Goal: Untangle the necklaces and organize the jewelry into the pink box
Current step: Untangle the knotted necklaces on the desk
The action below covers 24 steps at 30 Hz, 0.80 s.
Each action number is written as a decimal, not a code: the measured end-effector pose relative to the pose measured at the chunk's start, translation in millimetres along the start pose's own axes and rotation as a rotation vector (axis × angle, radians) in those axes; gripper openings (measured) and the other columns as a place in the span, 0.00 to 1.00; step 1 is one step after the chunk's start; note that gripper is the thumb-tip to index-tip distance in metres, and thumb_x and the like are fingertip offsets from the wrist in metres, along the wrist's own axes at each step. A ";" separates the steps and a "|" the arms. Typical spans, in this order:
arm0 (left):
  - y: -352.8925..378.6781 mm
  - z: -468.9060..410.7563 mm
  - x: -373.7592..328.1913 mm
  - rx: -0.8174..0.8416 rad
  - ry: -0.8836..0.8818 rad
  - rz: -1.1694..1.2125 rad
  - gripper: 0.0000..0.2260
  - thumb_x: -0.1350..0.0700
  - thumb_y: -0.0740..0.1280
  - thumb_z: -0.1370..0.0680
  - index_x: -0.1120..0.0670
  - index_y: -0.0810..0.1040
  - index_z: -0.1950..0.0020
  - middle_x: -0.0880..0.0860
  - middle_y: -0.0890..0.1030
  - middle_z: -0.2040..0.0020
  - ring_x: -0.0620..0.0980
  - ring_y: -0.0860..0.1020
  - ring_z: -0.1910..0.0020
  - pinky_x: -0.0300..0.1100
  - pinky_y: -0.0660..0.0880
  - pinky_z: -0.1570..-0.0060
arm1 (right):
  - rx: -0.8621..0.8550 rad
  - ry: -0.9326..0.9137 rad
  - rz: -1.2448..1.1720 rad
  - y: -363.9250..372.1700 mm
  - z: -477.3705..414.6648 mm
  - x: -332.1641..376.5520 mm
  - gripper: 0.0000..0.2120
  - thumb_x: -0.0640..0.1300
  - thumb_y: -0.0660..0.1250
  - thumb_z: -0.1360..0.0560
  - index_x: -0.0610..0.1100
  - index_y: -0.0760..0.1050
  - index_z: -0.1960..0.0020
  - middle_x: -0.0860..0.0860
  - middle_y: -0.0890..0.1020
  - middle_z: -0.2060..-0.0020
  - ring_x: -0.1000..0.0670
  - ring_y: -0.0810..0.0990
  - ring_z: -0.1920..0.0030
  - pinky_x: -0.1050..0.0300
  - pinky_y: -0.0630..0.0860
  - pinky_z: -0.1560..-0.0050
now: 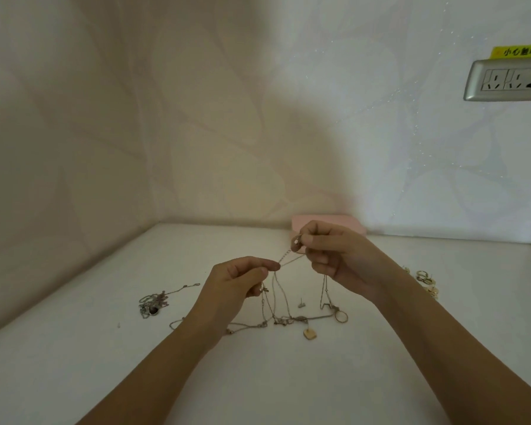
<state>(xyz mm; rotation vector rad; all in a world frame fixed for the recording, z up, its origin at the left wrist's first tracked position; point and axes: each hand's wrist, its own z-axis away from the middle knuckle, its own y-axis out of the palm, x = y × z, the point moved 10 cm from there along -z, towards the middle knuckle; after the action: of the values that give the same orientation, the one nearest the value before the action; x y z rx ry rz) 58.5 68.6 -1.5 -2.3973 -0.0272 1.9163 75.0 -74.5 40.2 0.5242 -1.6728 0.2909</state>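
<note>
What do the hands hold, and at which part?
The tangled necklaces: the left hand pinches a chain strand, the right hand a small pendant.

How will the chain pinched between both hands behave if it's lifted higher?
Likely floppy: the chain hangs in slack loops from the left hand and right hand. Probably light: its links look thin. Lifting may drag along the tangle lying on the table, pendant included.

2 hands: left hand (pixel 242 277), right hand (pixel 341 256). 1 pink box (pixel 319 220) at 12 o'clock. 1 tangle of necklaces (pixel 284 321), strands too fine to count. 1 heap of chains (pixel 152 303) at 9 o'clock. 1 stud earring (pixel 302 303). Several hoops (pixel 425 279) at 3 o'clock, too small to count.
</note>
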 end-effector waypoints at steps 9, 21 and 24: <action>24.3 4.2 5.0 0.121 -0.188 0.425 0.11 0.67 0.53 0.21 0.62 0.73 0.59 0.55 0.73 0.68 0.51 0.75 0.68 0.44 0.79 0.61 | -0.064 -0.061 0.222 -1.7 2.9 6.3 0.05 0.42 0.65 0.23 0.43 0.73 0.57 0.49 0.73 0.77 0.55 0.57 0.79 0.62 0.51 0.75; -0.2 5.1 9.8 -0.052 -0.123 0.102 0.08 0.57 0.66 0.22 0.58 0.83 0.56 0.51 0.83 0.62 0.43 0.74 0.73 0.34 0.68 0.75 | -0.210 -0.123 0.098 -38.4 7.8 26.9 0.08 0.47 0.56 0.18 0.45 0.68 0.55 0.41 0.82 0.67 0.51 0.74 0.78 0.65 0.63 0.79; -17.3 2.4 12.3 -0.193 -0.129 0.190 0.09 0.59 0.64 0.21 0.60 0.80 0.58 0.54 0.84 0.59 0.47 0.81 0.62 0.39 0.78 0.61 | -0.143 -0.094 0.214 -41.1 10.5 27.7 0.10 0.46 0.55 0.18 0.44 0.70 0.55 0.46 0.77 0.76 0.54 0.62 0.82 0.61 0.53 0.76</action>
<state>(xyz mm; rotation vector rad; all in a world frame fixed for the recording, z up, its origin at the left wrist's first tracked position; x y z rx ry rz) 59.4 86.7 -12.8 -2.4697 0.0097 2.2476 83.4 -119.8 61.3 0.2556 -1.8294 0.3025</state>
